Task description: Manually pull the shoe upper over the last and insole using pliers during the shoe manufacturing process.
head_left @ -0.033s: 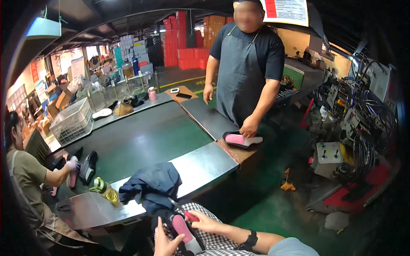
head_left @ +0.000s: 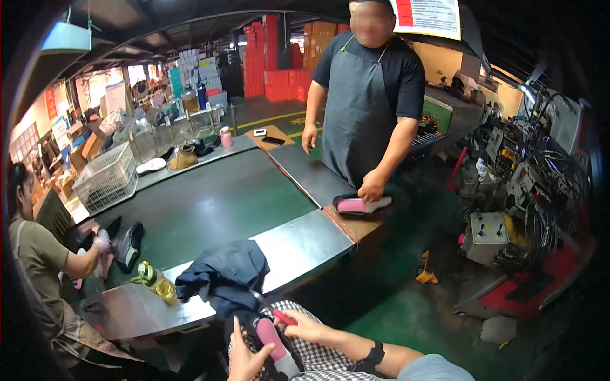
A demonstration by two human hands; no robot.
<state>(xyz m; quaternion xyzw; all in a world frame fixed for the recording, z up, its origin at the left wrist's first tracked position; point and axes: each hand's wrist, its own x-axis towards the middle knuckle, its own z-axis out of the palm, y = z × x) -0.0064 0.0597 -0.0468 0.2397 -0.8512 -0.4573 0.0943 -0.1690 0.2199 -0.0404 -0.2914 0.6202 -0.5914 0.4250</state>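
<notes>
Close to my lap, a dark shoe (head_left: 269, 338) shows its pink and pale grey underside. My left hand (head_left: 246, 355) grips its near side, the thumb lying across the sole and the fingers partly hidden behind it. In my right hand (head_left: 308, 327) is a red-handled tool (head_left: 284, 317) with a thin metal end, held beside the shoe's far end. The tip lies against dark cloth, so its exact shape is hard to make out. Black-and-white checked cloth (head_left: 330, 346) covers my lap under the shoe.
Dark blue cloth (head_left: 232, 267) and a yellow-green bottle (head_left: 155, 286) lie on the metal-edged table (head_left: 298, 241). Across it, a person in an apron touches another pink-soled shoe (head_left: 351, 205). A co-worker at left handles shoes near a crate (head_left: 108, 181). Machinery (head_left: 489, 232) stands at right.
The left co-worker's gloved hand has shifted slightly. My hands, the shoe and the tool look almost unmoved.
</notes>
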